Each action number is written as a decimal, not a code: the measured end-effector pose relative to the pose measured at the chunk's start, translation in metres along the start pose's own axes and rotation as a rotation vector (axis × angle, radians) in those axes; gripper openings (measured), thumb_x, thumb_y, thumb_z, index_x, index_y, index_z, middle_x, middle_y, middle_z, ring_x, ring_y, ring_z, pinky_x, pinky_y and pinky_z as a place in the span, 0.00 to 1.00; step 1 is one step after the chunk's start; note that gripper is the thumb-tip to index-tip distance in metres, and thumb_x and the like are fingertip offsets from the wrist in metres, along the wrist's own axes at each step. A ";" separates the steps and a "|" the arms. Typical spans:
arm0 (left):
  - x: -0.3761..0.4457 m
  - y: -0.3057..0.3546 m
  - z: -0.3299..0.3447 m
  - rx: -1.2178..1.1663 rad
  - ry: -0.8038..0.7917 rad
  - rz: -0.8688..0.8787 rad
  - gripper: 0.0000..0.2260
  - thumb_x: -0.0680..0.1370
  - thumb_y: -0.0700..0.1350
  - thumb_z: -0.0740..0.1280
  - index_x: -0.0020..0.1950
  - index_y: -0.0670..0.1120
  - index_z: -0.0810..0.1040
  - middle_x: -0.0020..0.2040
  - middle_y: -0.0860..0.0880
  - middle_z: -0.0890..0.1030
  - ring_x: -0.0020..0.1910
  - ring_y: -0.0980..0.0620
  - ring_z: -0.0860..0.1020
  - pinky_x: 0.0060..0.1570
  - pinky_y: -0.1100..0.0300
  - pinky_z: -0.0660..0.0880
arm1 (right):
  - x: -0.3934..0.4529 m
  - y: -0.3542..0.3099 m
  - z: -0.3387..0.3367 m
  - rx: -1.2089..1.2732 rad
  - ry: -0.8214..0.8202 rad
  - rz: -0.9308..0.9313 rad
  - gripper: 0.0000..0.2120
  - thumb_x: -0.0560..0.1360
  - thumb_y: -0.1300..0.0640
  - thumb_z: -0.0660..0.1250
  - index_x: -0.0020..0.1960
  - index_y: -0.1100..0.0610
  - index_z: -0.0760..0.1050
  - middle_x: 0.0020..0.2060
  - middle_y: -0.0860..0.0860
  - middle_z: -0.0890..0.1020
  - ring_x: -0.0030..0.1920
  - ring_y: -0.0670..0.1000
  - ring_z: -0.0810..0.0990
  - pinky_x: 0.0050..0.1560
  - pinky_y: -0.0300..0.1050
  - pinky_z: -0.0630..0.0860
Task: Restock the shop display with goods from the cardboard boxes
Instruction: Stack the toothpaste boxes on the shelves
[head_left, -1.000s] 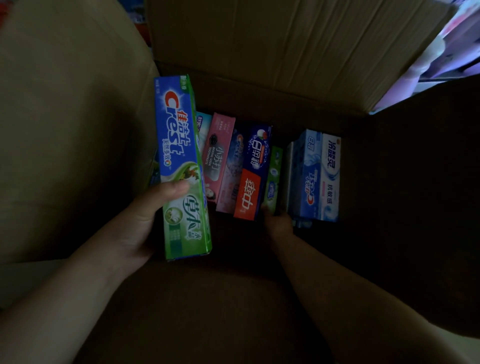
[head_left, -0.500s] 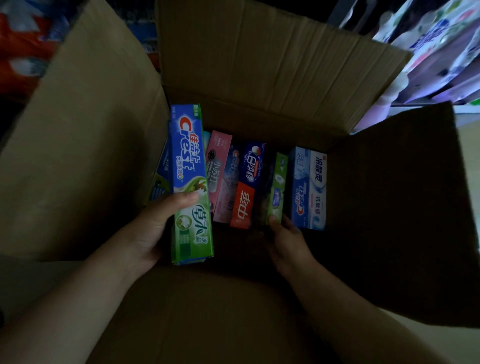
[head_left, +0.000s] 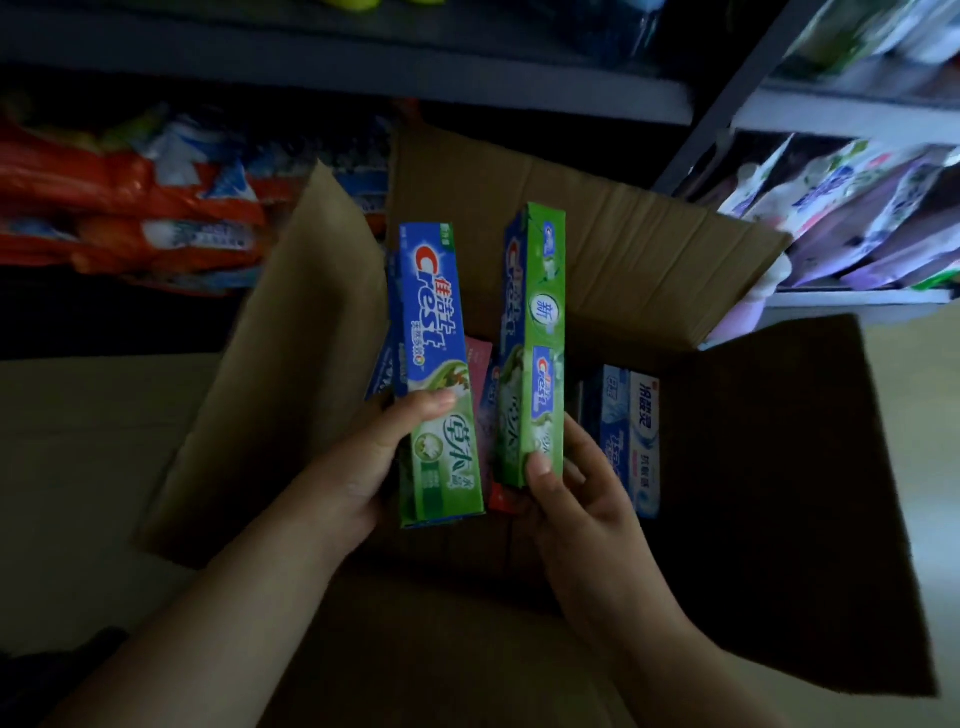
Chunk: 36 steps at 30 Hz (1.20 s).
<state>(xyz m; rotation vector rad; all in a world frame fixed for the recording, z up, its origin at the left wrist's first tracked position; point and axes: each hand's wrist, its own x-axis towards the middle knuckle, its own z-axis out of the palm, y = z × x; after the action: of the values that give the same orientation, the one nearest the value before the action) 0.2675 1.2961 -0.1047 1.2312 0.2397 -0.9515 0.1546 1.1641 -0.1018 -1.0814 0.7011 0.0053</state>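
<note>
At the centre of the frame a person bends over an open cardboard box, its matte brown flaps splayed outward and creased in parallel ridges. The left hand grips a long, glossy blue-and-green Crest carton near its lower end, thumb laid across the printed front and fingers curled behind it; the carton stands nearly upright, leaning a little toward the upper left. The right hand holds a second Crest carton, a slim rectangular box turned so its narrow green side faces up, thumb pressed on the bottom edge and fingers wrapped behind. The two cartons sit side by side, close but apart, both lifted above the box's mouth.

Down inside, packed on end, are more toothpaste cartons: a pale blue-and-white pair just right of the right hand, and a pink one showing between the held cartons.

At upper left, crinkly orange and white plastic packs lie stacked. At upper right, a grey metal shelf carries soft purple and white pouches, blurred.
</note>
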 end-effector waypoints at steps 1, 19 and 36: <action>-0.010 0.013 0.001 -0.010 -0.005 0.001 0.20 0.62 0.50 0.69 0.54 0.51 0.79 0.44 0.50 0.86 0.42 0.53 0.84 0.37 0.59 0.78 | -0.008 -0.012 0.009 -0.006 -0.020 -0.012 0.33 0.66 0.44 0.76 0.68 0.45 0.70 0.61 0.53 0.80 0.62 0.56 0.79 0.64 0.62 0.72; -0.345 0.292 0.046 -0.135 -0.012 -0.024 0.36 0.55 0.52 0.77 0.62 0.46 0.76 0.52 0.41 0.84 0.48 0.43 0.84 0.35 0.55 0.80 | -0.244 -0.316 0.197 -0.254 -0.460 0.131 0.47 0.57 0.48 0.83 0.70 0.55 0.65 0.61 0.59 0.80 0.64 0.60 0.76 0.70 0.61 0.66; -0.472 0.352 0.144 -0.219 0.107 0.136 0.21 0.67 0.48 0.69 0.58 0.44 0.78 0.49 0.39 0.84 0.45 0.42 0.84 0.43 0.51 0.78 | -0.345 -0.419 0.231 -0.296 -0.346 0.025 0.15 0.71 0.60 0.70 0.57 0.56 0.75 0.48 0.53 0.86 0.51 0.54 0.84 0.52 0.49 0.79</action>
<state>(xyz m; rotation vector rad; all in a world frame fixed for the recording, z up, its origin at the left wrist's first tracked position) 0.1884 1.4058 0.4861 1.0832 0.3315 -0.7222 0.1427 1.2570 0.4807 -1.3138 0.4073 0.3191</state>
